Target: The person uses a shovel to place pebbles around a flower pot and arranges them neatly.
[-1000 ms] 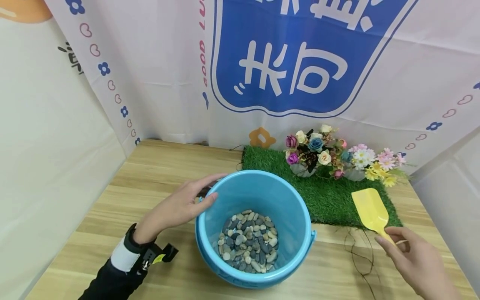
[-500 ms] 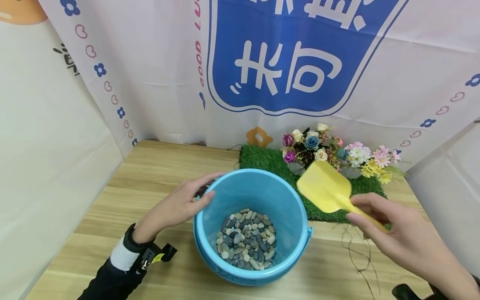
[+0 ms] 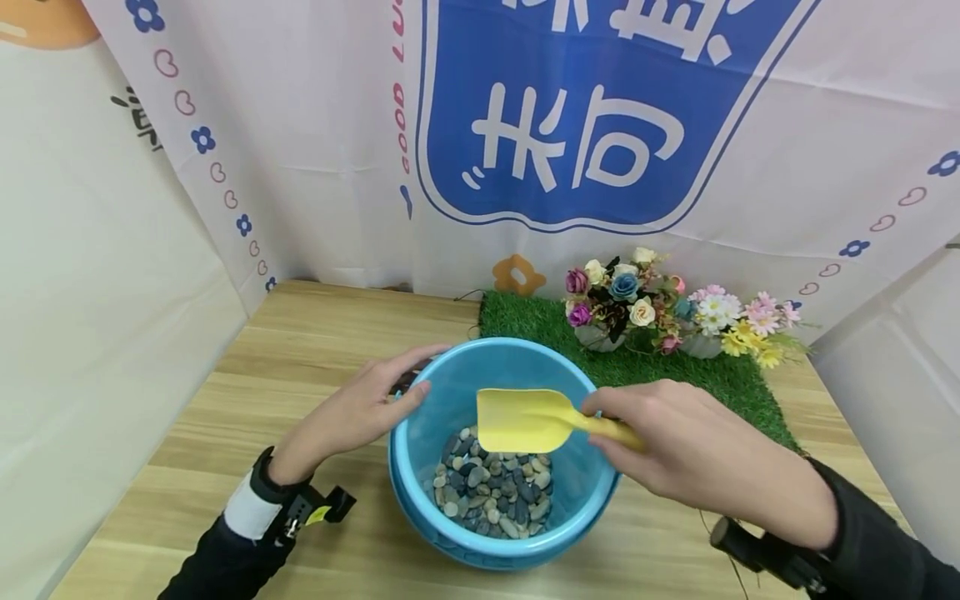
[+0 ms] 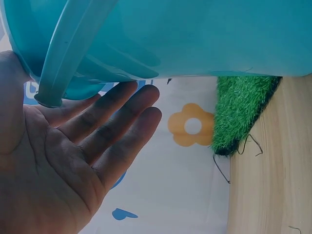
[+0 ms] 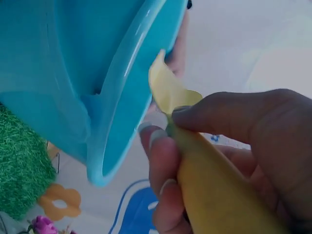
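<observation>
A light blue bucket stands on the wooden table, with grey, white and dark pebbles in its bottom. My left hand rests at the bucket's left rim, thumb over the edge; in the left wrist view its other fingers stretch out loosely along the outside, beside the bucket's handle. Over the bucket's mouth, my right hand grips a yellow scoop by its handle, thumb on top. The scoop's blade points left above the pebbles and carries nothing. It hides some of the pebbles.
Behind the bucket lies an artificial grass mat bearing potted artificial flowers. Thin dark strings lie on the table at the right. A printed cloth hangs at the back.
My right hand has brought the yellow scoop leftward from beside the grass mat to over the bucket. My left hand has stayed at the rim; the pebbles look unchanged.
</observation>
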### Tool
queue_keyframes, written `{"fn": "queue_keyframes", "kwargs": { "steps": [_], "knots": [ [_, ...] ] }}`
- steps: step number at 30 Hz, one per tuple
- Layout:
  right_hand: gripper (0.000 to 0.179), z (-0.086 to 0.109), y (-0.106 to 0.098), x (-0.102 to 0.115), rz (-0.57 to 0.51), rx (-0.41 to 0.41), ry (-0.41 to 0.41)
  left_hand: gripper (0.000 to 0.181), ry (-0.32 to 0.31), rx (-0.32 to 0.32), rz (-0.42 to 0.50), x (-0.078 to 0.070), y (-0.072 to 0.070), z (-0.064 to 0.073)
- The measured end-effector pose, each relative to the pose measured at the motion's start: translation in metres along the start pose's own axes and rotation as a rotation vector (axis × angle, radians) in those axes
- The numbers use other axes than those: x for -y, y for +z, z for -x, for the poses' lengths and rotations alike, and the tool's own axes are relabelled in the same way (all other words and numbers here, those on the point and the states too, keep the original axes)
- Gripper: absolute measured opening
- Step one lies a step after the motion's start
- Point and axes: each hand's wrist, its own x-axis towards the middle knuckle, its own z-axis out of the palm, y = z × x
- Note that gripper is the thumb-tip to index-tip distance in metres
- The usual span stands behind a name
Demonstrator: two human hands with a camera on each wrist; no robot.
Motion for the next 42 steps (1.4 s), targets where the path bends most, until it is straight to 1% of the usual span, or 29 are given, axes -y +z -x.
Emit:
{"fn": "queue_keyframes", "kwargs": {
  "steps": [3,8,13,19,22,25,31,36,40,42],
  "knots": [
    [0.015,-0.012,0.001,0.002,0.01,0.07,0.008,0.048,0.005,0.002,-0.003,0.001,0.0,-0.001],
    [0.004,-0.027,0.003,0.002,0.07,0.14,-0.037,0.048,0.002,0.009,0.001,0.001,0.0,-0.002],
    [0.024,-0.041,0.004,0.002,0.097,0.185,-0.09,0.048,0.001,0.01,0.006,0.001,-0.001,-0.002],
    [0.037,-0.058,0.005,-0.002,0.129,0.198,-0.181,0.048,0.001,0.008,0.009,0.001,-0.001,-0.001],
    [0.042,-0.065,0.009,-0.004,0.152,0.203,-0.207,0.047,0.001,0.007,0.008,0.001,-0.001,0.0],
    [0.041,-0.072,0.012,-0.006,0.185,0.231,-0.212,0.047,-0.003,0.005,0.008,0.0,-0.001,0.0],
    [0.029,-0.08,0.019,-0.005,0.259,0.304,-0.247,0.047,0.005,0.008,0.02,0.001,-0.001,0.002],
    [0.024,-0.086,0.021,0.0,0.282,0.351,-0.234,0.047,0.013,0.009,0.018,0.001,-0.001,0.0],
    [0.031,-0.091,0.025,0.001,0.306,0.384,-0.22,0.047,0.016,0.014,0.02,0.002,-0.001,0.0],
    [0.031,-0.094,0.027,0.001,0.324,0.403,-0.208,0.048,0.012,0.016,0.023,0.001,-0.001,-0.001]
  ]
}}
